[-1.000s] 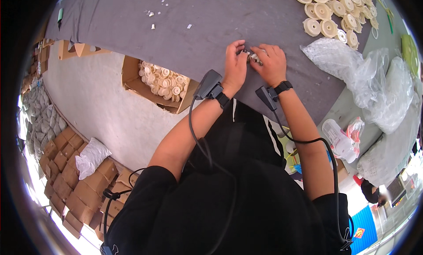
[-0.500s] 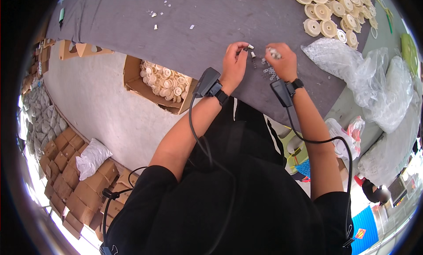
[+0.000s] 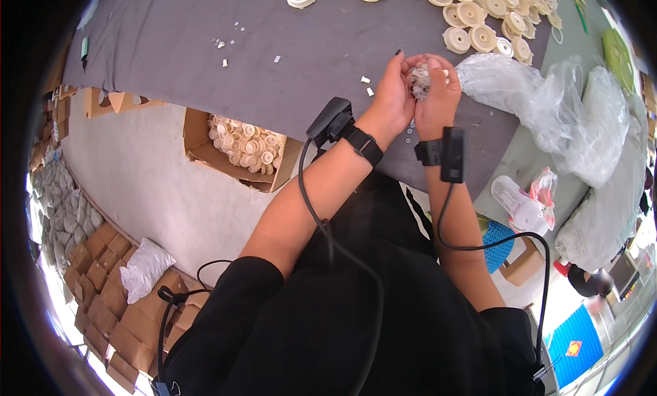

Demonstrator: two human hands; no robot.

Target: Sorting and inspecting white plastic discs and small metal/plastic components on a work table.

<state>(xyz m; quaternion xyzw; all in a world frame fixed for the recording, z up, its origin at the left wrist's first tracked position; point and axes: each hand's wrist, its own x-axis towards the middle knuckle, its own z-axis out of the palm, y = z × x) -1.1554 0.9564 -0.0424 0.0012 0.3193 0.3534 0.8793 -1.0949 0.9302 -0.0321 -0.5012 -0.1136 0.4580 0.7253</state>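
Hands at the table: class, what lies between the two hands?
Head view: a clump of small white parts, cupped between left hand and right hand.

A dark grey tabletop (image 3: 205,60) fills the upper part of the view, with a pale concrete floor (image 3: 157,190) below its near edge. An open cardboard box (image 3: 239,153) of cream round parts stands on the floor just beside the tabletop. Flattened brown cartons (image 3: 102,307) lie stacked at lower left — a white sack (image 3: 145,269) rests against them. Bright daylight washes the floor along the left rim — clear plastic bags (image 3: 588,122) pile up at right
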